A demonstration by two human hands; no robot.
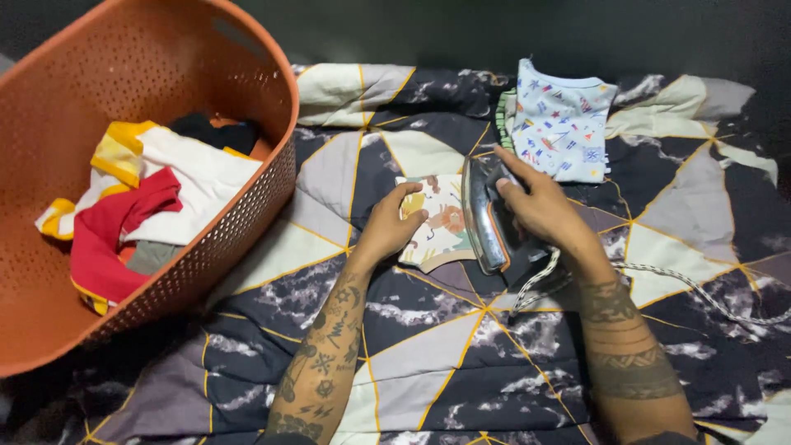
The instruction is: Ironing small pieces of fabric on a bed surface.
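Right hand (535, 206) clenched on iron (488, 216), nose toward 12 o'clock; small printed cloth (438, 221) at its 9 o'clock, pinned flat under left hand (394, 227), fingers spread.

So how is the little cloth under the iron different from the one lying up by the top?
The small cloth being ironed is cream with orange and yellow animal-like pictures; the folded cloth further away is pale blue with tiny red and blue shapes. The left hand presses on the cream one, with the iron in the right hand at its edge; nothing touches the blue one. The blue one looks bigger. Both lie on the patterned quilt.
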